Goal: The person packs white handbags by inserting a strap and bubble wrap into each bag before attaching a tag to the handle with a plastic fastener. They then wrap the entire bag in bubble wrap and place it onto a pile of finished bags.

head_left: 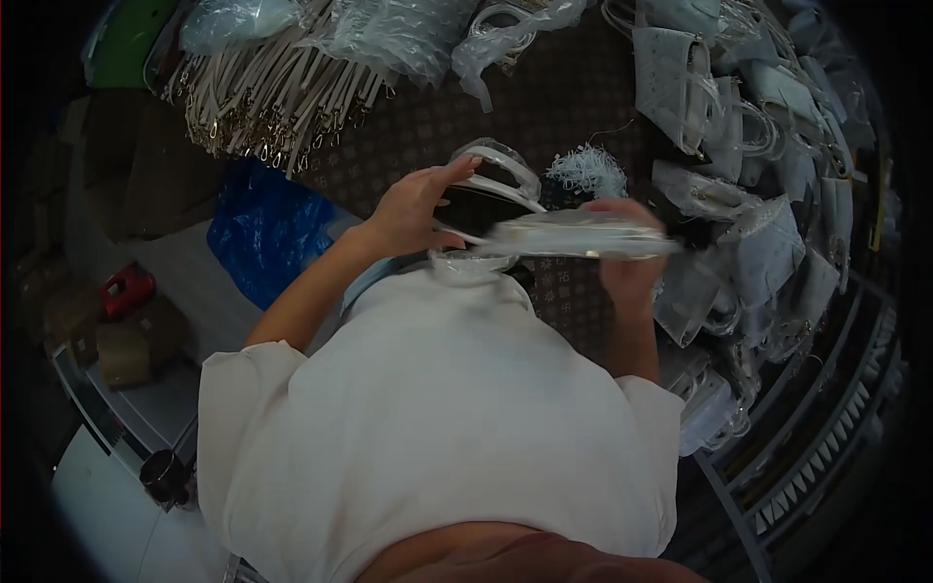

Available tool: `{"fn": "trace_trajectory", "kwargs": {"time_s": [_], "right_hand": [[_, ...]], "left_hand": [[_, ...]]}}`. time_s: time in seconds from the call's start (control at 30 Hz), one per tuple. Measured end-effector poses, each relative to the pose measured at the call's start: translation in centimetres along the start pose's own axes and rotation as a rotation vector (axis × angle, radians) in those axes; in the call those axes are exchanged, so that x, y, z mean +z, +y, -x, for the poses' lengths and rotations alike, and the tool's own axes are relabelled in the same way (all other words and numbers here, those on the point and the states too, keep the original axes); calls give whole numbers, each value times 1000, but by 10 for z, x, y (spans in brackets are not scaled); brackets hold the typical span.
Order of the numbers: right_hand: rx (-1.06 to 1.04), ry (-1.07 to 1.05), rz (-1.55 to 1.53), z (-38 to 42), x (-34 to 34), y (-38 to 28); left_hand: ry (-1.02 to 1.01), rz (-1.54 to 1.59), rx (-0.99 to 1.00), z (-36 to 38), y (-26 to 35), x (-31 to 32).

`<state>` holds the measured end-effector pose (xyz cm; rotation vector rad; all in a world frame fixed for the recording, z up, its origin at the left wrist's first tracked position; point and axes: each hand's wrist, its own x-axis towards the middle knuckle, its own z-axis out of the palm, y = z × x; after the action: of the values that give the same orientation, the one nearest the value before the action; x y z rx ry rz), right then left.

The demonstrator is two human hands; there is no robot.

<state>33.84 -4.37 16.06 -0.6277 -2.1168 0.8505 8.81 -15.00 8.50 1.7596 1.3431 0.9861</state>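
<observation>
A flat white bag (583, 236) in clear plastic, smeared by motion, lies across my right hand (627, 257), whose fingers are wrapped round its right end. White looped straps (501, 175), partly covered in clear film, curve up behind the bag. Around the left side of these straps, my left hand (413, 209) is curled, with forefinger and thumb apart and the strap ends between them. Exactly how firmly its fingers grip is partly hidden. More clear film (471, 260) hangs under the bag, against the white shirt.
A dense bundle of pale straps with metal clasps (282, 107) lies at the back left. Shredded white filler (588, 173) sits on the brown patterned surface (418, 121). Plastic-wrapped bags (768, 238) are heaped along the right. Blue plastic (267, 228) lies at left.
</observation>
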Motion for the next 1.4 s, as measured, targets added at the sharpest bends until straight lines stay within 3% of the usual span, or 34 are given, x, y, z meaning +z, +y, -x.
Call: {"fn": "trace_trajectory", "kwargs": {"time_s": [0.03,0.07,0.13,0.17,0.23,0.27,0.33,0.37,0.43,0.47,0.5,0.57,0.6,0.73,0.8,0.9,1.03,1.1,1.13,1.17,1.2,1.23,1.27,1.33,1.4], "right_hand": [[-79,-167,157,4,8,-3],[-92,-167,161,8,17,-5],[-60,-537,531,15,37,-9],[-66,-535,536,14,47,-13],[15,-813,657,12,68,-19],[14,-812,664,7,82,-19],[238,-1350,693,-6,108,-9],[231,-1339,704,3,117,12],[-300,-1091,459,4,132,21],[-255,-1285,644,4,134,26],[-260,-1281,645,4,137,28],[-377,-1169,953,12,140,34],[-400,-1210,1033,12,140,28],[-449,-1318,941,4,131,24],[412,-1395,435,28,129,59],[498,-1243,372,-10,91,-11],[406,-1111,81,31,121,58],[222,-873,-92,59,144,91],[462,-966,86,35,135,53],[635,-1054,45,10,120,25],[812,-1137,2,-4,108,4],[658,-983,-78,2,92,-7],[581,-1012,-210,-5,75,-21],[505,-1039,-340,-28,42,-32],[264,-977,-502,-52,16,-20]], "left_hand": [[9,-2,8,1,-1,1],[24,-56,60,2,-1,1],[43,-113,115,6,0,4],[27,-117,113,7,0,6],[15,-113,112,10,2,11],[-5,-128,116,9,2,12],[-18,-149,133,8,3,13],[-39,-146,131,9,2,13],[-55,-155,132,10,1,13],[-37,-171,132,11,0,14],[-23,-183,131,11,2,13],[-41,-184,110,7,7,10],[-51,-181,87,5,9,9],[-50,-195,42,10,9,11],[-55,-164,44,12,10,13],[-40,-161,43,8,5,15],[-42,-186,105,4,8,5],[-194,551,-66,4,2,-11],[-104,647,-165,-1,-4,-23],[-12,742,-266,-10,-11,-33],[279,684,-184,-29,-9,-37],[386,520,-132,-51,-6,-47],[492,356,-77,-75,-6,-56],[669,-275,216,-130,-13,-59],[670,-416,227,-182,-36,-41]]}}
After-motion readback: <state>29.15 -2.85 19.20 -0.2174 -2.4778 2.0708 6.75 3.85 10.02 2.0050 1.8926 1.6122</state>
